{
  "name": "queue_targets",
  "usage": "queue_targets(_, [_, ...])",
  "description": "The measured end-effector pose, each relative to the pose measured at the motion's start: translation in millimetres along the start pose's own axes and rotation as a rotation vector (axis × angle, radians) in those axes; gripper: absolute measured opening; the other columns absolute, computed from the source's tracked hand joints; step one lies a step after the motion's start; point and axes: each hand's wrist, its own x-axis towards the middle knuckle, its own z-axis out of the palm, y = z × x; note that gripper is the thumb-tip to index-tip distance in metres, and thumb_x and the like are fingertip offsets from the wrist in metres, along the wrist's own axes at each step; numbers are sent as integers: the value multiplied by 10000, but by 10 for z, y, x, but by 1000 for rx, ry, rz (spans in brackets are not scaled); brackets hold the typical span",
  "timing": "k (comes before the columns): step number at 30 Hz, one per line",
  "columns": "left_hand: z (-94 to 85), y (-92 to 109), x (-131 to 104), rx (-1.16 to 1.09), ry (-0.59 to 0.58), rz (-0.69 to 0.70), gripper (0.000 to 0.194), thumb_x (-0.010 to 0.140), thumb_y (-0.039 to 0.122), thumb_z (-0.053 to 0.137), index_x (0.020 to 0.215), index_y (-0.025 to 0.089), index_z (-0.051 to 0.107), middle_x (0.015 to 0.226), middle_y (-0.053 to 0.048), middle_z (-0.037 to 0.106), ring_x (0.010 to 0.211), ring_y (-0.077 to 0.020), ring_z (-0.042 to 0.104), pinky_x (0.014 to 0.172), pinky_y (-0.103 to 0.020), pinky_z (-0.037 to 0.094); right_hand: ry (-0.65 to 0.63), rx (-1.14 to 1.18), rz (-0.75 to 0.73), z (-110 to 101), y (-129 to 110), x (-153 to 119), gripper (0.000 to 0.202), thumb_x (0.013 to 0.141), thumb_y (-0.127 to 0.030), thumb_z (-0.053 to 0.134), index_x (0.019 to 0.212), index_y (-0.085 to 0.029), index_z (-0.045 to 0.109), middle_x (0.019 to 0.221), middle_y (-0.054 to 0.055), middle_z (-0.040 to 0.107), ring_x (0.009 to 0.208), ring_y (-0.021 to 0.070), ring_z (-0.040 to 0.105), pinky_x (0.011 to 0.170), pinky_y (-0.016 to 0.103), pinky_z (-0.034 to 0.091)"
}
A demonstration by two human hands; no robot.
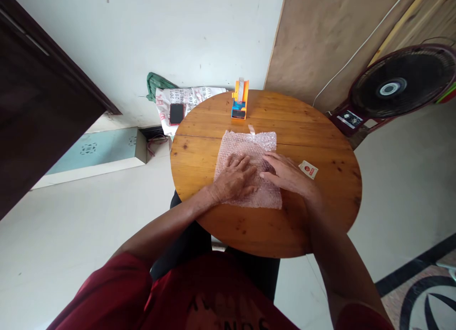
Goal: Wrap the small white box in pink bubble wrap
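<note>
A sheet of pinkish bubble wrap [245, 147] lies flat on the round wooden table [309, 126]. My left hand [235, 178] rests on its left and middle part, fingers spread. On the right side of the wrap is my right hand [285, 172], its thumb and fingers apart and nothing seen between them. A strip of clear tape [251, 129] sticks out at the wrap's top edge. Beyond it, near the far table edge, stands an orange and blue tape dispenser [240, 99]. Whether anything lies inside the wrap I cannot tell.
Small white cards with a red print [308, 169] lie right of my right hand. Behind the table's left side, a phone [176, 114] sits on a printed white sack [192, 96]. A fan [390, 87] stands at the right, beyond the table.
</note>
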Motion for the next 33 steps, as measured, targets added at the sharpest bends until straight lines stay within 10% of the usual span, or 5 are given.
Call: queue_targets(33, [35,-29,-20,-72,19,-9,902,783,702,664,1468,136,504,1593,-227,358,1511,-420,260,1238,-634,102,10,-14,10,152,78,-54,763,805,-429,669,1465,-119,442,1607,199,353,1478,367,352,1195,529,334])
